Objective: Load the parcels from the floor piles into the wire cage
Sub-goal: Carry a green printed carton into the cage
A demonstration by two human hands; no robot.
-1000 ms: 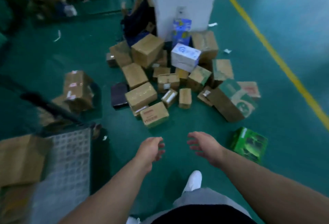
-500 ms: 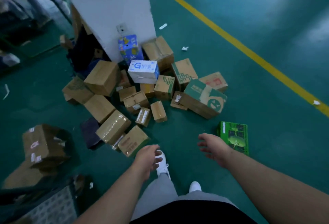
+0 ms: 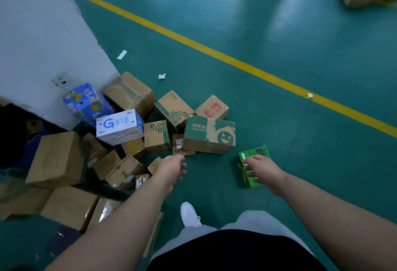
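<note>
1. Pick-up step: right hand (image 3: 263, 170), fingers spread and empty, over the small green printed carton (image 3: 256, 152), near the brown cardboard parcel pile (image 3: 156, 136)
2. Left hand (image 3: 171, 168) loosely curled, empty
3. Next, probably: grip carton and lift; wire cage out of view

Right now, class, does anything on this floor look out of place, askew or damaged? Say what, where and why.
Parcels lie tumbled and tilted against the pillar, not stacked. A green box sits alone, apart from them, by the right hand. Paper scraps litter the floor.
</note>
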